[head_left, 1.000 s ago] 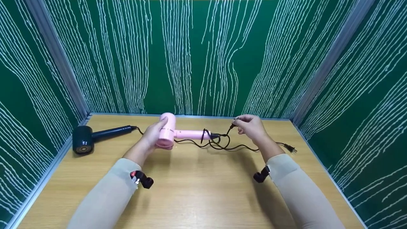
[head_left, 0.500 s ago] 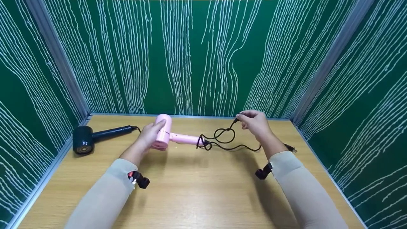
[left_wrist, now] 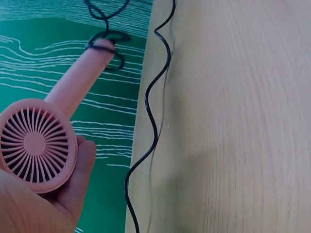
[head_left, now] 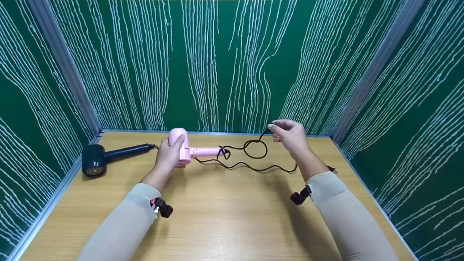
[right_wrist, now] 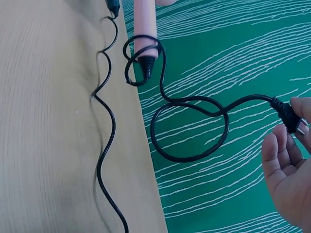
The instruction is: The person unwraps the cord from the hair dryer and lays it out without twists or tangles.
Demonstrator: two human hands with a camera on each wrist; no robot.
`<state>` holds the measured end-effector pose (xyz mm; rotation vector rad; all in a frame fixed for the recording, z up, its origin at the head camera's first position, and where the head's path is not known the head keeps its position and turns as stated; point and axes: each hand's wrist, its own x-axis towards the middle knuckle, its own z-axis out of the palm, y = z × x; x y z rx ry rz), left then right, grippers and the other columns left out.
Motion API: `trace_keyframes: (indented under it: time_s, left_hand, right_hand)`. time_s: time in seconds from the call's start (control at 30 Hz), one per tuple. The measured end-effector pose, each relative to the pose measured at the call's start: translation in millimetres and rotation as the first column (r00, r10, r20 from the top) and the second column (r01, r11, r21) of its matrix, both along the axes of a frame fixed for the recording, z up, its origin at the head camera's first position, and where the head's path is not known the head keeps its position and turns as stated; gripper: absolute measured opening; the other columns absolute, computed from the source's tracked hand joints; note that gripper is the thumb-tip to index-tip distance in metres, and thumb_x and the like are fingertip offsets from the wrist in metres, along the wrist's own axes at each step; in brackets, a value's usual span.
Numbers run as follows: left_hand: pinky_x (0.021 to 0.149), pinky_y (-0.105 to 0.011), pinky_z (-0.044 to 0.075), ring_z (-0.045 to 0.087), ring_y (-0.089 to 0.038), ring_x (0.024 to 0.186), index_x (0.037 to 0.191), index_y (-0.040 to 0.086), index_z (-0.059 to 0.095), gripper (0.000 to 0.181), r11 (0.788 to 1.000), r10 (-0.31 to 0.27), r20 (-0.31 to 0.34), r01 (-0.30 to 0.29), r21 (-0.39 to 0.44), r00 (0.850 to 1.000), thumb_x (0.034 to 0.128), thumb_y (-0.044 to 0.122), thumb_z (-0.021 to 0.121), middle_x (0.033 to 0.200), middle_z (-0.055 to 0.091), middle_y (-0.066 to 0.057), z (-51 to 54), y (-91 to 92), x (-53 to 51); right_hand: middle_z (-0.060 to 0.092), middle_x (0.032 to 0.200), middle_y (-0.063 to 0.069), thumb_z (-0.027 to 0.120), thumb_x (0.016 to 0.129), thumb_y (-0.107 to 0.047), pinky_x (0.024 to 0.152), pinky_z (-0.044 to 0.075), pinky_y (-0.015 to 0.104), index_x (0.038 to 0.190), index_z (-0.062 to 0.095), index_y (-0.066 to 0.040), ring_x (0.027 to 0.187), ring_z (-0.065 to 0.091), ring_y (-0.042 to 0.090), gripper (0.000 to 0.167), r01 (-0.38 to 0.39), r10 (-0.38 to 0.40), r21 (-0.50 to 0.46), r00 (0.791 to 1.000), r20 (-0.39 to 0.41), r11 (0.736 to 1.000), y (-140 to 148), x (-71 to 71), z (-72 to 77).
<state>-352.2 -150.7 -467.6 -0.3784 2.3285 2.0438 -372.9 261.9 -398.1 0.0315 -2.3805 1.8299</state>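
Observation:
In the head view my left hand (head_left: pixel 168 154) grips the head of a pink hair dryer (head_left: pixel 205 152), thumb over its barrel, the handle pointing right. The left wrist view shows the slatted round grille (left_wrist: pixel 34 144) at one end of that head. Black cord (right_wrist: pixel 189 158) winds round the handle's end, then runs through a loose loop or knot towards my right hand (head_left: pixel 293 139). There, in the right wrist view, thumb and fingers pinch its two-pin plug (right_wrist: pixel 290 118). The cord's looped stretch hangs in the air.
A dark blue hair dryer (head_left: pixel 127 151) lies at the table's left. Its wavy black cord (head_left: pixel 250 168) crosses the wooden table (head_left: pixel 217 217) to a plug (head_left: pixel 332 169) at the right, partly behind my right forearm. Green walls (head_left: pixel 224 72) with white streaks stand around the table.
My left hand has moved the pink hair dryer left. My right hand has drawn the plug slightly up and right, and the cord between them has opened into a wider, clearer loop.

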Motion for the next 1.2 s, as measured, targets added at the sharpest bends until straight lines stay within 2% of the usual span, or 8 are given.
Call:
trace_keyframes:
  time_s: [0.13,0.33,0.47,0.63,0.8,1.03,1.2]
  left_hand:
    - [0.074,-0.036,0.071,0.077,-0.030,0.109,0.178,0.015,0.025,0.088,0.998,0.055,-0.006,-0.055,0.019,0.998,0.1133,0.068,0.054,0.151,0.059,-0.022,-0.5,-0.2,-0.9]
    - [0.077,-0.037,0.072,0.081,-0.026,0.100,0.179,0.019,0.021,0.091,0.989,0.090,0.010,-0.091,0.119,0.996,0.1123,0.072,0.052,0.154,0.059,-0.021,-2.2,-2.7,-2.6]
    - [0.077,-0.039,0.072,0.081,-0.024,0.094,0.177,0.016,0.023,0.089,0.974,0.107,0.020,-0.109,0.198,0.994,0.1132,0.071,0.050,0.153,0.060,-0.023,-4.1,-5.3,-4.5]
    - [0.077,-0.039,0.072,0.077,-0.020,0.097,0.171,0.010,0.030,0.082,0.961,0.115,0.014,-0.115,0.253,0.993,0.1157,0.067,0.047,0.142,0.063,-0.019,-4.2,-7.2,-4.2]
    - [0.078,-0.037,0.072,0.075,-0.017,0.097,0.168,0.007,0.034,0.079,0.956,0.082,-0.006,-0.077,0.282,0.997,0.1164,0.066,0.045,0.132,0.066,-0.015,0.0,-7.1,-2.8]
    - [0.083,-0.042,0.073,0.078,-0.022,0.105,0.173,0.014,0.028,0.081,0.929,-0.030,0.019,0.021,0.371,0.999,0.1162,0.069,0.043,0.141,0.066,-0.015,6.5,-10.1,-0.1]
    - [0.079,-0.042,0.072,0.081,-0.022,0.097,0.172,0.012,0.032,0.077,0.912,-0.098,0.005,0.088,0.400,0.995,0.1175,0.065,0.044,0.123,0.072,-0.009,6.4,-15.0,0.3]
  right_hand:
    - [0.074,0.109,0.001,0.083,0.106,-0.035,0.082,0.068,0.024,0.127,0.078,-0.009,0.092,0.071,0.015,0.034,-0.004,0.004,-0.010,1.000,-0.007,1.000,-0.3,1.8,1.8]
    - [0.072,0.111,0.004,0.082,0.108,-0.033,0.081,0.067,0.023,0.126,0.077,-0.009,0.090,0.070,0.014,0.031,-0.015,0.016,-0.045,1.000,0.021,0.999,1.8,1.5,-1.0]
    - [0.073,0.110,0.004,0.080,0.108,-0.031,0.080,0.066,0.022,0.126,0.077,-0.008,0.088,0.069,0.013,0.029,-0.015,0.017,-0.053,0.999,0.043,0.998,4.3,0.2,-5.1]
    - [0.074,0.104,0.000,0.079,0.109,-0.027,0.078,0.066,0.022,0.124,0.078,-0.009,0.086,0.068,0.012,0.024,-0.010,0.013,-0.058,0.999,0.051,0.998,7.3,-0.1,-10.0]
    - [0.075,0.101,-0.002,0.079,0.108,-0.023,0.075,0.064,0.021,0.122,0.078,-0.007,0.083,0.068,0.010,0.021,-0.012,0.017,-0.081,0.998,0.059,0.997,9.6,-2.3,-15.9]
    - [0.076,0.104,-0.003,0.079,0.108,-0.026,0.077,0.064,0.021,0.126,0.077,-0.008,0.086,0.068,0.010,0.025,0.005,0.000,-0.055,0.995,0.102,0.998,15.7,-7.4,-26.0]
    - [0.077,0.105,-0.004,0.079,0.108,-0.027,0.079,0.065,0.023,0.127,0.077,-0.008,0.089,0.069,0.011,0.027,0.012,-0.007,-0.040,0.993,0.115,0.999,20.1,-10.3,-32.8]
